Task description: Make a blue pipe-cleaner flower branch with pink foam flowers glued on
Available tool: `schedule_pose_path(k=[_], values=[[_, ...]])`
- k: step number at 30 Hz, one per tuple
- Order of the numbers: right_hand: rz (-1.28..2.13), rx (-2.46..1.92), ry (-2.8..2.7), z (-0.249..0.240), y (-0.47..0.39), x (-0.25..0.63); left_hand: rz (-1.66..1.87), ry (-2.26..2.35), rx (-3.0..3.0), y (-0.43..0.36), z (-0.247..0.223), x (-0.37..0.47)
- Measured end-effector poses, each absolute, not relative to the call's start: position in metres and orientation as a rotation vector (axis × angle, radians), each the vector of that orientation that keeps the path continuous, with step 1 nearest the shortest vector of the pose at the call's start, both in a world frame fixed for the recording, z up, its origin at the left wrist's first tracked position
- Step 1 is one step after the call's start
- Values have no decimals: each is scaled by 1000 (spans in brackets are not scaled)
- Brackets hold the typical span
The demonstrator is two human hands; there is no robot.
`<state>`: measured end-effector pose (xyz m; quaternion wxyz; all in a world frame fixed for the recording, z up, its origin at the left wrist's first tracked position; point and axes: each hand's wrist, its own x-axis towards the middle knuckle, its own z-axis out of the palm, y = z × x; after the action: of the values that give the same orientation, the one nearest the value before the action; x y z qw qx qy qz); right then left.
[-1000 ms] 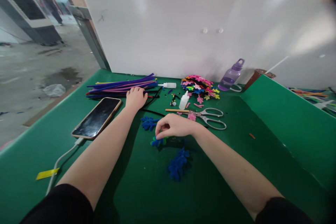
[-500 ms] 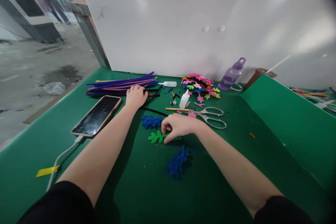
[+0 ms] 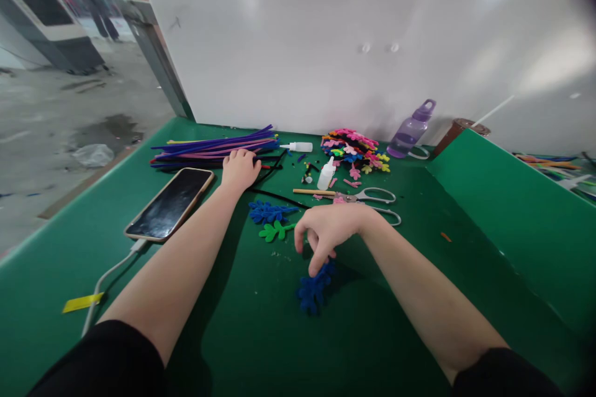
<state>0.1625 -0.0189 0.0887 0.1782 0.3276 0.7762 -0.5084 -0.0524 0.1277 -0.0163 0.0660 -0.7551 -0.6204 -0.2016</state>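
Note:
My left hand (image 3: 239, 170) lies palm down at the right end of a bundle of pipe cleaners (image 3: 200, 152), mostly blue, purple and black, its fingers laid out over them. Over the table, my right hand (image 3: 328, 232) is open, with thumb and fingers apart above a blue pipe-cleaner leaf (image 3: 313, 293); whether the fingertips touch it I cannot tell. Just left of that hand lies a green pipe-cleaner leaf (image 3: 274, 231). Behind the green one is another blue leaf (image 3: 267, 212). Loose black pipe cleaners (image 3: 279, 198) run between my hands.
Scissors (image 3: 372, 196), a thin wooden stick (image 3: 311, 191) and two white glue bottles (image 3: 326, 175) lie or stand ahead. A colourful pile of pipe-cleaner pieces (image 3: 356, 146) and a purple water bottle (image 3: 412, 130) are farther back. A plugged-in phone (image 3: 171, 203) lies at left; a green panel (image 3: 512, 211) at right.
My right hand has let go of the green leaf, which now lies beside the rear blue leaf, and has moved right and nearer, over the front blue leaf. My left hand stays put.

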Motion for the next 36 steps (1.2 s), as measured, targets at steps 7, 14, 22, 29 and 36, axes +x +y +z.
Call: schedule_pose_path(k=[7, 14, 22, 29, 36], values=[[-1545, 1114, 1966, 82, -23, 161, -617, -1865, -2288, 128, -17, -53], [-1734, 693, 2410, 79, -19, 160, -633, -1869, -2296, 130, -18, -54], [-1406, 588, 2781, 62, -14, 153, -650, -1853, -2286, 131, -19, -54], [-1259, 532, 2798, 54, -16, 143, -652, -1858, -2292, 130, -19, -54], [-1431, 617, 2789, 58, -18, 143, -649, -1865, -2298, 130, -18, -54]])
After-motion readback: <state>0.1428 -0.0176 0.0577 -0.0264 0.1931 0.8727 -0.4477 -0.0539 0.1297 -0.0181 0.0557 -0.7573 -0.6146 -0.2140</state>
